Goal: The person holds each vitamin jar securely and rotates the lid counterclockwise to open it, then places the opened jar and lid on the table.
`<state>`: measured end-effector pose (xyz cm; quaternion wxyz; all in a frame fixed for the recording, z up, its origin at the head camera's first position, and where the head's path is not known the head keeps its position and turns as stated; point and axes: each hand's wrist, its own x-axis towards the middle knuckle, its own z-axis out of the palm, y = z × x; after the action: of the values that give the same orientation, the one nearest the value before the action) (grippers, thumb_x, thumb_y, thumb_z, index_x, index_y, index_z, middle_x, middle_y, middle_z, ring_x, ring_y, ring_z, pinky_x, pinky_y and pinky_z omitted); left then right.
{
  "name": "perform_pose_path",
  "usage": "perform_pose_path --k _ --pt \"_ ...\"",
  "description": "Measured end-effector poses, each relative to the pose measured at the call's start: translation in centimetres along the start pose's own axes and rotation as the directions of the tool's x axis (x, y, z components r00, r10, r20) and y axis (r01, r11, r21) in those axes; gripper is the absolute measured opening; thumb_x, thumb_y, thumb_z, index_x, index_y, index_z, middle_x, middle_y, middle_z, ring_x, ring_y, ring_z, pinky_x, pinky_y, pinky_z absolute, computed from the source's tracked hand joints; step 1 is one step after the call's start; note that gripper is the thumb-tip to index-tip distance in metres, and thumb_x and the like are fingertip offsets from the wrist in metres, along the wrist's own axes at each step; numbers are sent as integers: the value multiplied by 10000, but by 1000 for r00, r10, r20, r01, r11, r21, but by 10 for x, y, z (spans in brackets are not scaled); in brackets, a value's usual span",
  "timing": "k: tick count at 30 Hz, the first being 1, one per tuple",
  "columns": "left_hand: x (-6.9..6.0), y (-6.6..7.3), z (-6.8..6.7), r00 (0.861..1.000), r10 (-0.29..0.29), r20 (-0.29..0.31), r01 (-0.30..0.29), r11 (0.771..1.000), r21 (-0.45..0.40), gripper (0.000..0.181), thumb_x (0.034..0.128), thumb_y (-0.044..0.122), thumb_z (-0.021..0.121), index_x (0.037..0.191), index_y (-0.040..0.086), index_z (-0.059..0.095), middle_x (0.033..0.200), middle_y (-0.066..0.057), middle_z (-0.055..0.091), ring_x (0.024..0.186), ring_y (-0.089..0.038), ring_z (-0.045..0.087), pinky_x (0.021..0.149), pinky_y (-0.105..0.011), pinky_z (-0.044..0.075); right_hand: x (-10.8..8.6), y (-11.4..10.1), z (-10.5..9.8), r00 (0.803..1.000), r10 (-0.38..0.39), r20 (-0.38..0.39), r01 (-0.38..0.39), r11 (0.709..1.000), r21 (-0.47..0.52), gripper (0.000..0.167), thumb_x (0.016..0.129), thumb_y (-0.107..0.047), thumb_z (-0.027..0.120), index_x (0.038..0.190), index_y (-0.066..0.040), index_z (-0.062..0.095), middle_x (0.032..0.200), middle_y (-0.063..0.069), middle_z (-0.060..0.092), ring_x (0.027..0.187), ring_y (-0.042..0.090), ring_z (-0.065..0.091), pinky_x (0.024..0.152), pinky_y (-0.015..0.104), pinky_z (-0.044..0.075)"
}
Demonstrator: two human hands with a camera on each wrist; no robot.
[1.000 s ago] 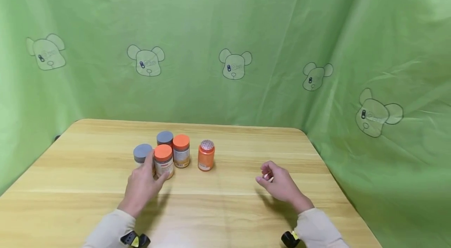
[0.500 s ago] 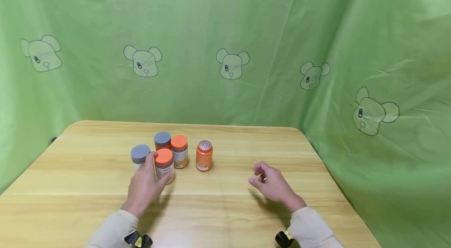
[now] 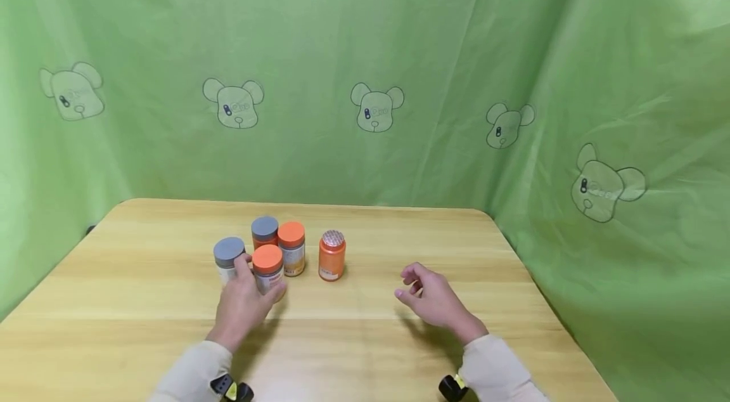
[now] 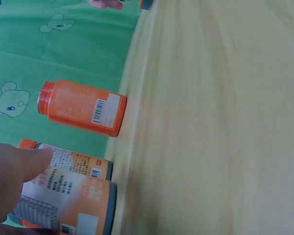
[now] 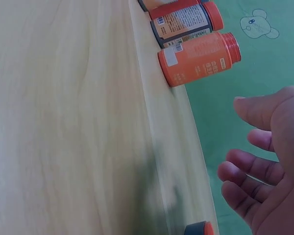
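Note:
My left hand (image 3: 242, 307) grips an orange-lidded jar (image 3: 268, 267), thumb on one side and fingers on the other. Close behind it stands another orange-lidded jar (image 3: 292, 250). Two grey-lidded jars flank the group: one grey-lidded jar (image 3: 229, 253) at left, partly covered by my fingers, and a grey-lidded orange jar (image 3: 265, 231) at the back. Right of them is an orange bottle (image 3: 332, 257) with a silvery patterned top; the right wrist view shows the orange bottle (image 5: 198, 58) side-on. My right hand (image 3: 435, 300) hovers above the table with loosely curled fingers, holding nothing visible.
The wooden table (image 3: 365, 351) has rounded far corners. A green curtain (image 3: 308, 155) with bear-head prints hangs behind it and along both sides. A small dark and orange thing (image 5: 200, 228), cut off by the frame, shows low in the right wrist view.
The jar in my left hand has come slightly nearer to me, away from the jars behind. My right hand has drifted a little left.

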<state>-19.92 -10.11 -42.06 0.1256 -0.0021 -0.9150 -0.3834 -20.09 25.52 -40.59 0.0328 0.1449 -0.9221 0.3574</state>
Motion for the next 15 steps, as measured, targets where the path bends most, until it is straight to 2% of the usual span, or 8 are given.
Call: perform_pose_path --k 4,8,15 --pt "1 -2 6 1000 -6 8 6 1000 -5 839 808 286 796 1344 -48 243 1048 -326 610 909 -433 643 776 -546 507 -1 -1 1 1000 -21 14 21 1000 -2 294 891 -210 710 1087 -37 576 1010 90 618 816 130 562 681 276 479" --pt "5 -1 9 1000 12 7 -11 1000 -11 748 828 279 775 1288 -52 286 1054 -307 615 917 -411 649 787 -533 510 -2 -2 0 1000 -27 9 27 1000 -1 287 891 -210 711 1079 -42 574 1007 91 617 816 134 560 679 279 475" --pt "0 0 9 1000 27 -1 -27 1000 -7 699 820 270 782 1243 -56 331 1016 -288 631 869 -384 662 747 -514 526 -2 -2 -2 999 -38 5 38 999 -16 287 889 -213 712 1080 -47 577 1005 92 620 818 128 562 685 278 477"
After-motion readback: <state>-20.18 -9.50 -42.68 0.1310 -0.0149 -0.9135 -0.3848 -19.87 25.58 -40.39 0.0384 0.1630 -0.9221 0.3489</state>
